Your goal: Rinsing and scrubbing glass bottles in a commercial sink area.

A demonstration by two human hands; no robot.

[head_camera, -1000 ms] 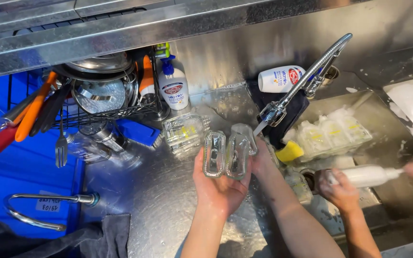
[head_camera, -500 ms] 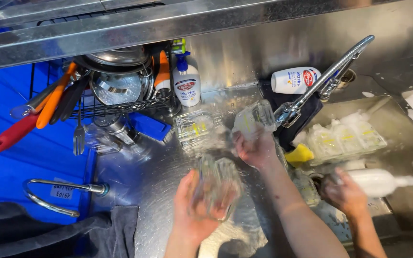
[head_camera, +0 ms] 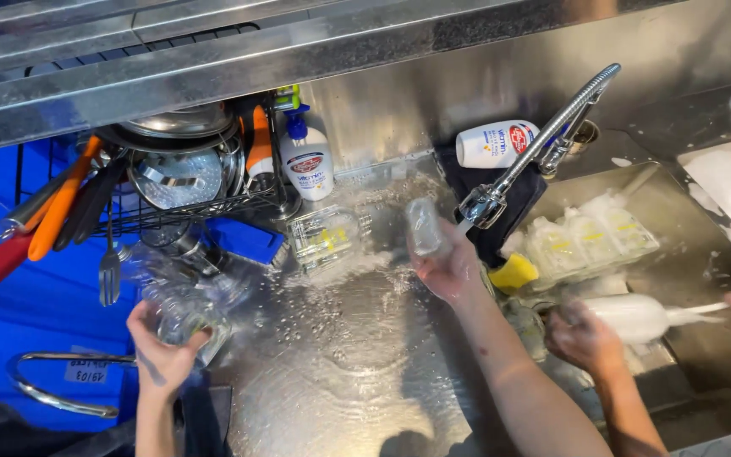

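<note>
Single view, head-worn camera. Looks steeply down on wet steel counter (head_camera: 357, 338) from above, close range. Back wall and shelf (head_camera: 213, 51) run along frame top; faucet (head_camera: 535, 144) and sink (head_camera: 687, 279) upper right; dish rack (head_camera: 188, 203) upper left. Own forearms enter from bottom edge. Co-worker's hand (head_camera: 581, 338) enters lower right, over sink. No second view; no overlap to record.
</note>
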